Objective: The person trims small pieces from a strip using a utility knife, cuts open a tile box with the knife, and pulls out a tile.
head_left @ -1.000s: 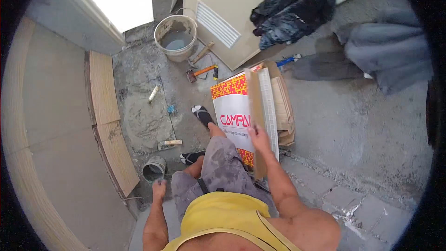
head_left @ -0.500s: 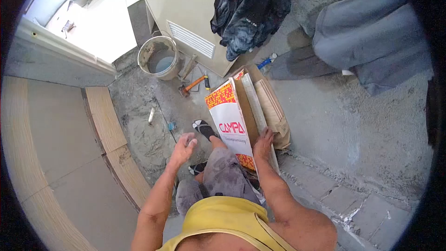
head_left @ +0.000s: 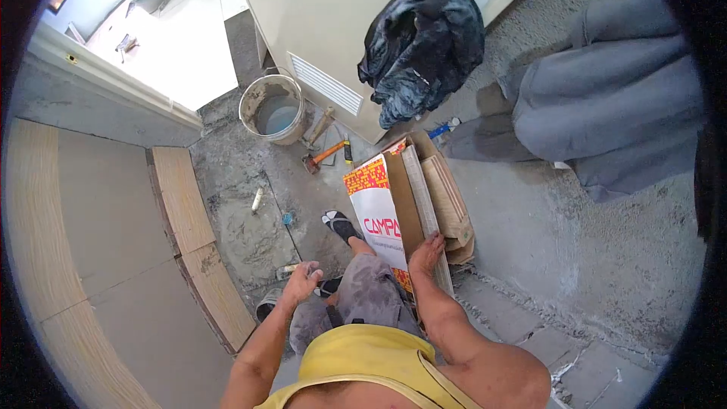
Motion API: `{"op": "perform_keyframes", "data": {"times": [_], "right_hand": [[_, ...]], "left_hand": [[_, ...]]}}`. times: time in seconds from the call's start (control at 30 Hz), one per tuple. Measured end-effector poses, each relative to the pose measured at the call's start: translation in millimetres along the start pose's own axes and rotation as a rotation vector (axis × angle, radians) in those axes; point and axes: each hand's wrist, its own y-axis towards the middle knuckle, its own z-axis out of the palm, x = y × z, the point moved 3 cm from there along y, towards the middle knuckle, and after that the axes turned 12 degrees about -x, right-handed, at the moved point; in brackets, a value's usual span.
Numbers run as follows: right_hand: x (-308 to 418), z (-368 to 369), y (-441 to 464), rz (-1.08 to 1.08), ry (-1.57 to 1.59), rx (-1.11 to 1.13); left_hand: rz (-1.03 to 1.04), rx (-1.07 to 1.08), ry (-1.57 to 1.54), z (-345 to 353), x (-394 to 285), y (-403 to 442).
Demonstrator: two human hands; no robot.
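Observation:
A cardboard box with red and yellow print and the letters CAMPA stands beside my legs, its flap opened. Flat tiles stand upright in it, and more tan ones lean at its right side. My right hand touches the near edge of the upright tile, its fingers wrapped over the top. My left hand hangs above my left knee, fingers loosely curled and apart, with nothing visible in it. Just beyond it, partly covered, lies a trowel handle, and a small bucket sits left of my knee.
A bucket of grey water stands near a hammer. A vented door panel bears a black bag. Grey cloth is at the right. Wet mortar covers floor by the tiled wall.
My left hand let go of the small bucket and rose toward my knee. My right hand moved from the box's flap to the tile edge. The view has shifted.

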Motion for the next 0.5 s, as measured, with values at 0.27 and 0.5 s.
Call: {"op": "perform_keyframes", "data": {"times": [0.27,0.5], "right_hand": [[-3,12,6,0.064,-0.058,0.049],[-12,32,24,-0.085,0.218,0.339]], "left_hand": [[0.113,0.124,-0.062,12,-76,18],[0.320,0.122,-0.144,25,-157,42]]}}
